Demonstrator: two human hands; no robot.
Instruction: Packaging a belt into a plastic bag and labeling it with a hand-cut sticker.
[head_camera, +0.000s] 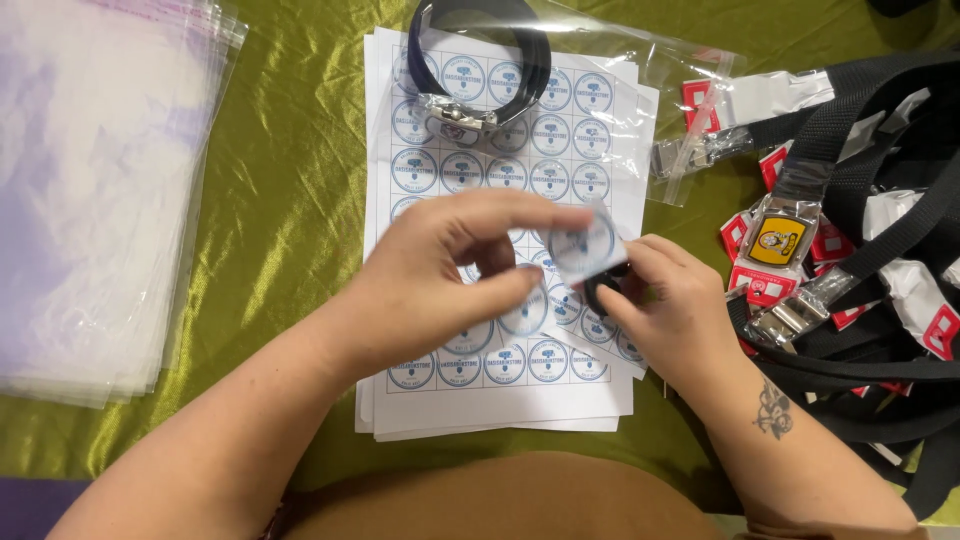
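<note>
My left hand (440, 270) hovers over a stack of white sticker sheets (590, 130) printed with round blue-and-white labels. Its thumb and fingers pinch one round sticker (583, 243). My right hand (680, 310) sits just to the right, holding a small black rolled strap (603, 288) against the sticker. The two hands nearly touch at the sticker. Motion blurs the fingertips.
A coiled black belt (480, 60) in a clear bag lies at the top of the sheets. A heap of black belts with metal buckles (860, 200) and red-and-white tags fills the right. Clear plastic bags (90, 200) are stacked at the left on green satin cloth (290, 200).
</note>
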